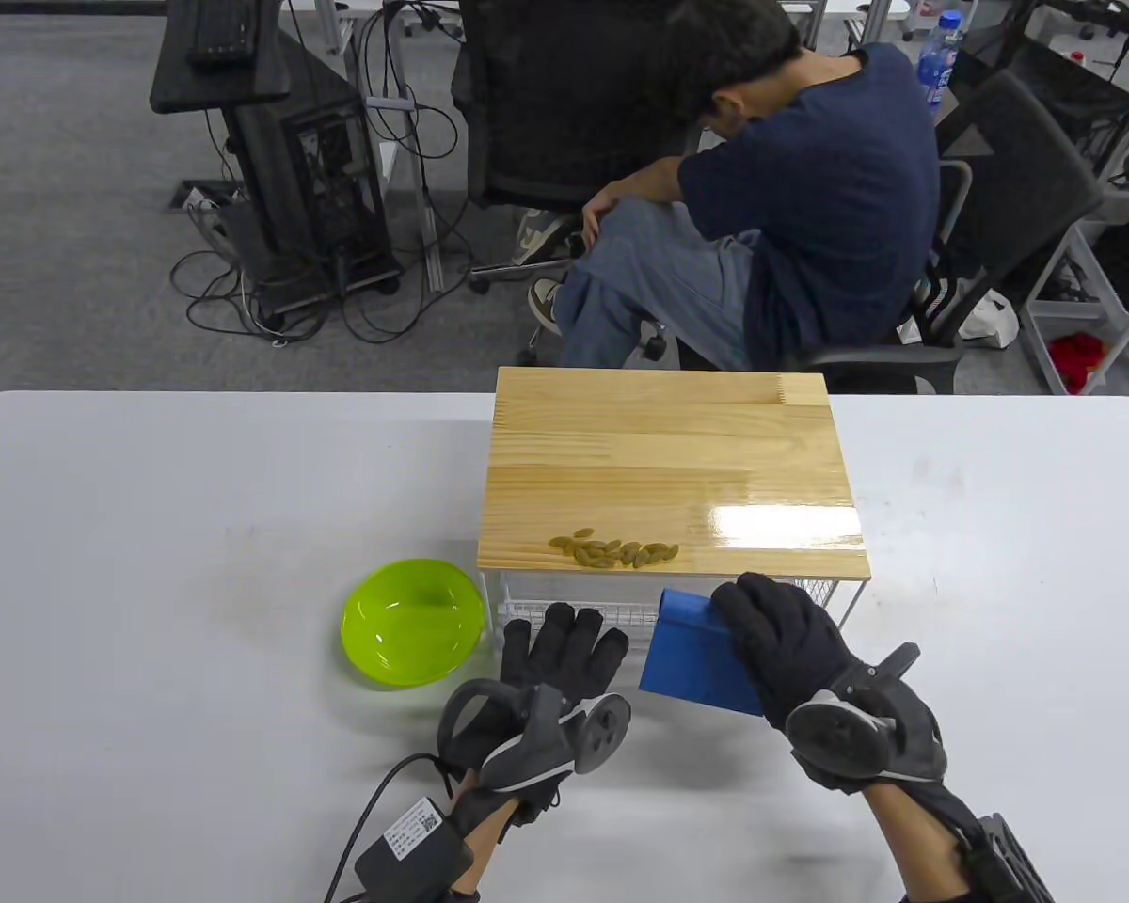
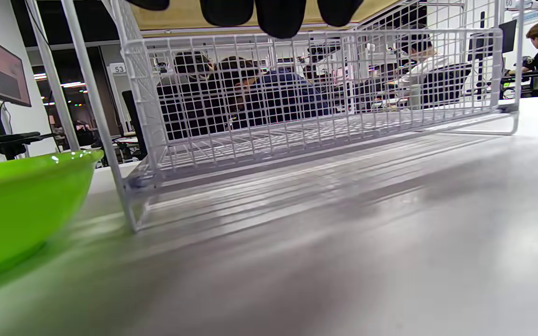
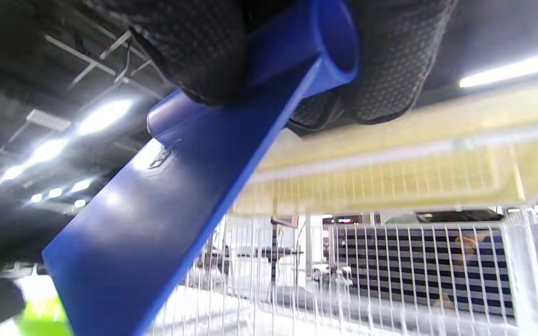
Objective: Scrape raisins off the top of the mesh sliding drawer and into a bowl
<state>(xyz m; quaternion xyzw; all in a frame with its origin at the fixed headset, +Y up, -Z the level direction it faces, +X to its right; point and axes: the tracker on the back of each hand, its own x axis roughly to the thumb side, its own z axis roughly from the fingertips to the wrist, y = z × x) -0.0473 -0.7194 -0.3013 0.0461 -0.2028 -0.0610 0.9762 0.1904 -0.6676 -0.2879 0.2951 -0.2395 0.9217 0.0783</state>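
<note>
Several greenish raisins [image 1: 614, 552] lie in a small heap near the front edge of the wooden top [image 1: 670, 470] of the white mesh drawer unit [image 2: 297, 107]. A lime green bowl [image 1: 413, 621] stands on the table to the drawer's left front; its side [image 2: 12, 205] fills the left of the left wrist view. My right hand [image 1: 790, 640] grips a blue scraper [image 1: 696, 658] just in front of the drawer, below the raisins; the blade [image 3: 157, 219] shows from beneath. My left hand [image 1: 563, 649] rests flat on the table with straight fingers, between bowl and scraper.
A person in a dark shirt [image 1: 809, 198] sits on a chair beyond the table's far edge. Office chairs, a computer stand [image 1: 282, 150] and cables stand on the floor behind. The white table [image 1: 151, 564] stretches wide to left and right of the drawer.
</note>
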